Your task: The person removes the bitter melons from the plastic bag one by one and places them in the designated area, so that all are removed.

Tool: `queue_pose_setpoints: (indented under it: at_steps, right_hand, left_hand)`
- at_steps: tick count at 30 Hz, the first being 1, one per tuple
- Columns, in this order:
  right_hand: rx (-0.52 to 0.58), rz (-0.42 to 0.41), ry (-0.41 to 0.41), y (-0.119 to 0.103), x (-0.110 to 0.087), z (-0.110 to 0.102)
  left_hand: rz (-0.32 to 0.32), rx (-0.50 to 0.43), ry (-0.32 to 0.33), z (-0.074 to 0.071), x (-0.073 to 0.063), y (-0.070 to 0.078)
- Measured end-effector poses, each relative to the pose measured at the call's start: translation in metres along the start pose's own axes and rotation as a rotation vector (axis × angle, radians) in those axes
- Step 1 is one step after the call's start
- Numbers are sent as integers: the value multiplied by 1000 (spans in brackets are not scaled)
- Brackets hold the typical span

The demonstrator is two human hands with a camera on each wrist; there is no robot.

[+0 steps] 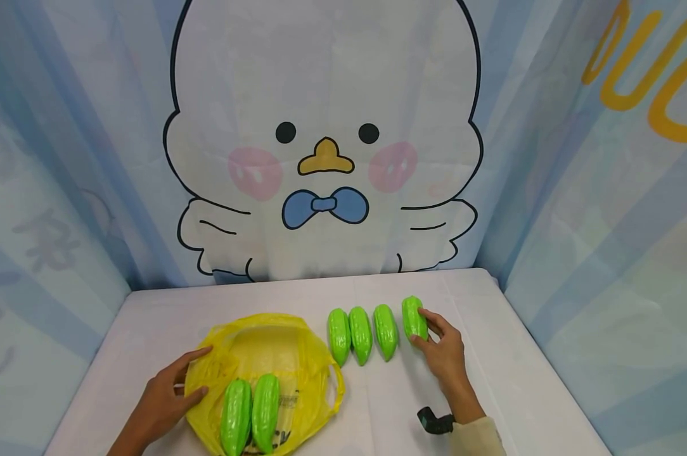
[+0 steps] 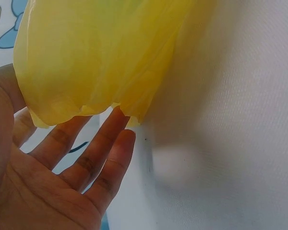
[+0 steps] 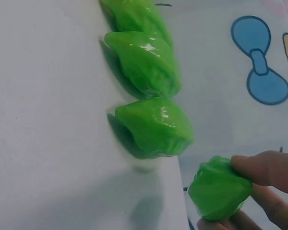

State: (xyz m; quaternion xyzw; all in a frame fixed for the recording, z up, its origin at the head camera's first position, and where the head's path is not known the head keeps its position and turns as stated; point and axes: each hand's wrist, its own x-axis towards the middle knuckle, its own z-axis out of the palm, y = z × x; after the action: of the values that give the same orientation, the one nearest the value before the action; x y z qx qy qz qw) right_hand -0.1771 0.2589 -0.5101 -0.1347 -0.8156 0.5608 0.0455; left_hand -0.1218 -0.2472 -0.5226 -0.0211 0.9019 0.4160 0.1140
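Note:
My right hand (image 1: 446, 354) pinches a glossy green, ridged toy vegetable (image 1: 413, 316) between thumb and fingers. In the right wrist view that green vegetable (image 3: 216, 191) appears raised off the table. Just left of it, in a row, lie three matching green vegetables (image 1: 386, 332) with pointed ends. A yellow plastic bag (image 1: 312, 405) lies spread with its mouth wide, and two more green vegetables (image 1: 266, 405) rest in it. At the bag's left edge is my left hand (image 1: 163, 399), its spread fingers (image 2: 81, 167) touching the thin plastic in the left wrist view. Some fingertips are hidden behind it.
A white-covered table (image 1: 520, 380) carries everything. Printed cloth with a cartoon bird (image 1: 326, 95) hangs along its back edge, and blue curtains (image 1: 606, 240) flank both sides. A black strap-like piece (image 1: 435, 421) sits at my right wrist, by a beige sleeve (image 1: 477, 437).

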Motion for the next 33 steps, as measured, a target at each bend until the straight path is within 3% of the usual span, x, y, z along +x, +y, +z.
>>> queue_pose_setpoints:
  at_steps: [22, 33]
  right_hand:
    - [-34, 33, -24, 22, 13, 5]
    - [-17, 29, -35, 26, 17, 6]
  left_hand:
    - [-21, 1, 12, 1, 4, 2]
    - [-3, -1, 17, 1, 2, 1]
